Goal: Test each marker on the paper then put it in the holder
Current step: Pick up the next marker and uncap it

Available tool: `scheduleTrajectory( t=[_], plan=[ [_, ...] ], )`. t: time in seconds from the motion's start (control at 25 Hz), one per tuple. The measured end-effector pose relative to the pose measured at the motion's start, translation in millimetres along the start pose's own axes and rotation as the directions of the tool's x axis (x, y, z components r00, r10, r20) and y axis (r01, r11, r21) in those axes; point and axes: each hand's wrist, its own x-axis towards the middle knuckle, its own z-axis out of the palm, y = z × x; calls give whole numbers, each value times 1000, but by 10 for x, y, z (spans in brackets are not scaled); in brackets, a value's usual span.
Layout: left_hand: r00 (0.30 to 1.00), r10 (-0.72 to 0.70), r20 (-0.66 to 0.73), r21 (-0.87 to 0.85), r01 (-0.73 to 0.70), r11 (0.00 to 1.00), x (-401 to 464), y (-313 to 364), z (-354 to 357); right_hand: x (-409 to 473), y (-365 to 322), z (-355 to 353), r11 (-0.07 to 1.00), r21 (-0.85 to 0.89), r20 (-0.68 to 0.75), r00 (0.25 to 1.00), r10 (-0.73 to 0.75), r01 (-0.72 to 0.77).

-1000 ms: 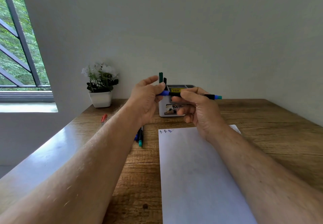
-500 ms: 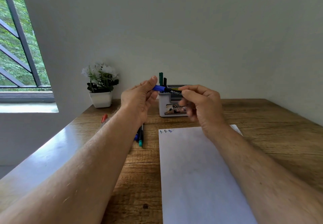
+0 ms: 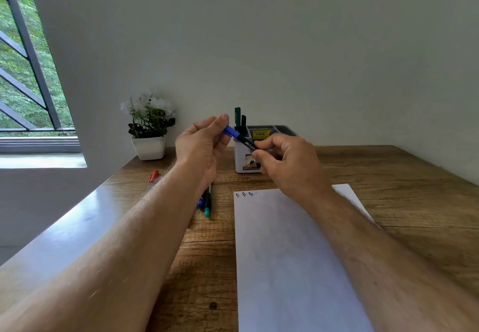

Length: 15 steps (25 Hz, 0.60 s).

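We hold the blue marker (image 3: pixel 239 138) slanting toward lower right between our left hand (image 3: pixel 201 147) and right hand (image 3: pixel 287 163) (both pinching it), the holder (image 3: pixel 282 130) just behind at frame centre.

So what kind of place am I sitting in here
Probably a home desk or study corner: a wooden table against a plain wall, a marker holder, a sheet of paper, a potted plant beside a barred window.

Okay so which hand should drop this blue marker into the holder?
Right, probably. The right hand pinches the blue marker by its black barrel, in front of the holder. The left hand only grips the blue cap end.
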Motion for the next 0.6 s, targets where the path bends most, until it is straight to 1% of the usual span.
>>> scheduleTrajectory(
  t=[0.16,0.24,0.32,0.4,0.48,0.52,0.6],
  plan=[
    [1000,0,19,-3,0,1000,8,-6,-1,10,-21,0,986,150,22,997,71,-74],
    [1000,2,29,1,-2,1000,-3,-20,4,18,-23,-5,968,210,37,991,131,-135],
    [999,1,50,12,-2,1000,-19,-30,11,31,-7,-16,939,261,83,974,211,-225],
    [997,-2,81,-1,2,1000,-29,-36,24,60,27,-55,857,382,166,938,306,-347],
    [993,10,122,-37,-5,999,-46,-41,52,95,57,-102,737,518,248,901,355,-433],
    [990,24,138,-44,-18,999,-54,-44,70,109,74,-110,695,560,269,892,363,-452],
    [981,58,185,-11,-57,998,-71,-58,103,123,92,-102,651,604,272,887,373,-459]
  ],
)
